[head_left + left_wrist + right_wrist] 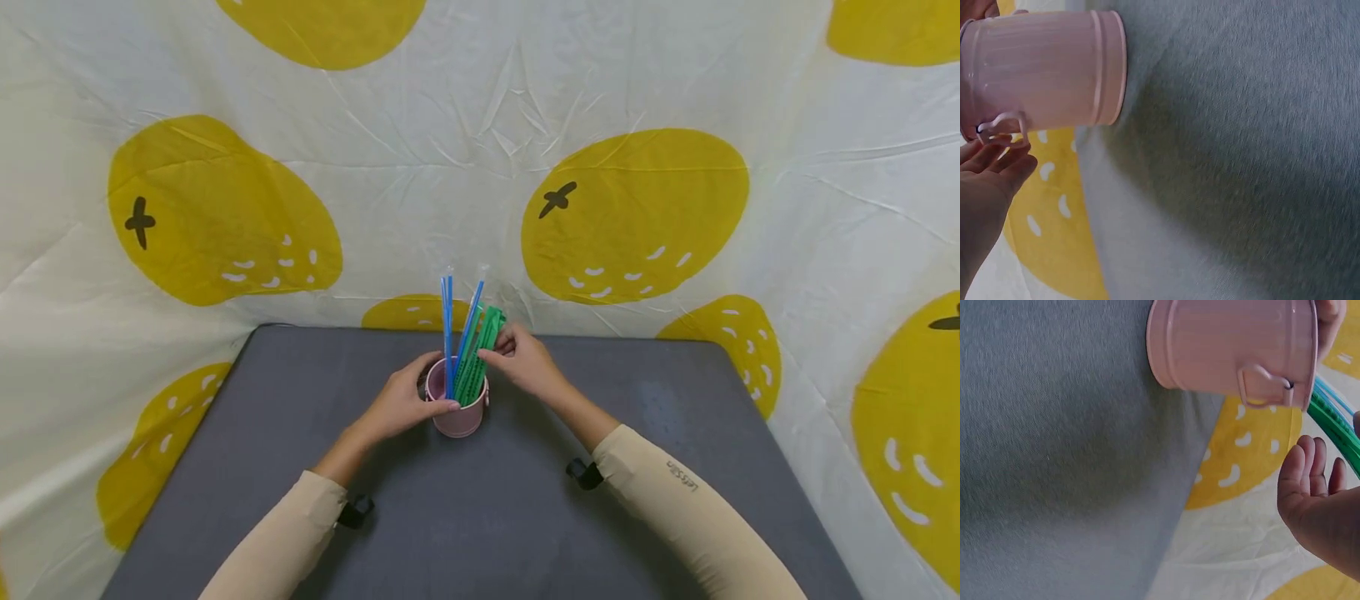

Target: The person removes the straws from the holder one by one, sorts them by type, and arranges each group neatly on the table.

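A pink bucket (pixel 459 423) with small side handles stands on the table. Blue straws (pixel 447 321) in clear wrappers rise from it, alongside a bundle of green patterned sticks (pixel 477 362) leaning right. The left hand (pixel 405 400) holds the bucket at its rim, thumb in front, fingers behind the left side. At the bundle's upper right is the right hand (pixel 525 360), thumb overlapping its edge and fingers curled beside it. In the right wrist view, loosely curled fingers (pixel 1311 465) are near the green sticks; I cannot tell whether they are pinched.
A dark grey table (pixel 465 517) lies under the bucket, which stands towards its back edge. Behind and at the sides hangs a white cloth (pixel 435 200) with big yellow fruit prints. Black wrist cameras (pixel 356 512) sit under both beige sleeves (pixel 675 500).
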Motion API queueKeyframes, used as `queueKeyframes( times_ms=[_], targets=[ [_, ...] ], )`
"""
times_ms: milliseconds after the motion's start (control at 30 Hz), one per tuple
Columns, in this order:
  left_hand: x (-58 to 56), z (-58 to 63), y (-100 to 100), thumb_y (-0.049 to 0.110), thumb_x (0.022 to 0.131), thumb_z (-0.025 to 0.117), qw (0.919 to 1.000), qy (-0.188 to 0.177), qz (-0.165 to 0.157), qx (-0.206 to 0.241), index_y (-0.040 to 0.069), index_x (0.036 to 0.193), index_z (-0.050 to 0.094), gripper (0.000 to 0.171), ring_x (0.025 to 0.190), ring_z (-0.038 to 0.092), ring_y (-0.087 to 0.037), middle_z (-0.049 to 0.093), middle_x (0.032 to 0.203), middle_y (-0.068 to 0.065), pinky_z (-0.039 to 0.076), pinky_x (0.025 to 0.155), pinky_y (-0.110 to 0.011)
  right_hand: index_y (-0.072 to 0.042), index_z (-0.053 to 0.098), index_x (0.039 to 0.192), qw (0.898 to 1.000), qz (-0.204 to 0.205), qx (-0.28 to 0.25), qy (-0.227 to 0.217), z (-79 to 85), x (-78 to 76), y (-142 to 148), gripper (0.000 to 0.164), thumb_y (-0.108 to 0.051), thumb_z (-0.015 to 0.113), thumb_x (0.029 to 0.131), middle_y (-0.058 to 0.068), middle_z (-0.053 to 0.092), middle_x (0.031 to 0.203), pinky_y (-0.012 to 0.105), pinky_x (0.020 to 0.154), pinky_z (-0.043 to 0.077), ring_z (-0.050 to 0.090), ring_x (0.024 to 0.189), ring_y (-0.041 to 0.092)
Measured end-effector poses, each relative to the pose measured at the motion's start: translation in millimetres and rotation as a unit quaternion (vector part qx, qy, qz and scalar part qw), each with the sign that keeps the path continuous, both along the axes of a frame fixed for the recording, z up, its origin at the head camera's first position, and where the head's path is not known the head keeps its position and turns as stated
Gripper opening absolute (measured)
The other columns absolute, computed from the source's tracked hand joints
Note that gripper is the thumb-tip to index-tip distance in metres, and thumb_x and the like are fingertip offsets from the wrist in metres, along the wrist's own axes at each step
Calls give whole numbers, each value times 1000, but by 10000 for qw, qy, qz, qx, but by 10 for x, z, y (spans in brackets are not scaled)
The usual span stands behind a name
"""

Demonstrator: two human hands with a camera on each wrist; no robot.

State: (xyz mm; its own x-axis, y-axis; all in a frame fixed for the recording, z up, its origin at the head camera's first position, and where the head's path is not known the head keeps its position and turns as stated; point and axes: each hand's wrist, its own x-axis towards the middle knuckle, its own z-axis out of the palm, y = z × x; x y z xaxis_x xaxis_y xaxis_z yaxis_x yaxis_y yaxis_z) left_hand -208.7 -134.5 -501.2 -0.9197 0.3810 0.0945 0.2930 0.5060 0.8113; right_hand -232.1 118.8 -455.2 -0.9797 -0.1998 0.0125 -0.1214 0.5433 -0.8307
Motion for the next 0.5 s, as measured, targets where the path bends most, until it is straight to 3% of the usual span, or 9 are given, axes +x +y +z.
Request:
queueKeyframes(
  times_ms=[200, 500],
  targets=[
    [10, -88, 14, 35, 76, 94, 9984, -100, 69, 544, 12, 149, 48, 89, 116, 66, -25, 63, 136, -10, 59, 96, -43, -6, 59, 106, 9996, -135, -147, 188, -75, 20, -69, 33, -31, 76, 95, 12, 69, 103, 30, 74, 57, 67, 92, 23],
    [13, -151, 13, 22, 73, 96, 9946, -115, -26, 1030, 11, 148, 48, 89, 119, 64, -30, 62, 136, -13, 56, 99, -48, -4, 61, 109, 9988, -152, -310, 360, -141, 46, -113, 26, -23, 74, 97, 12, 70, 98, 29, 73, 56, 68, 88, 22]
  ],
)
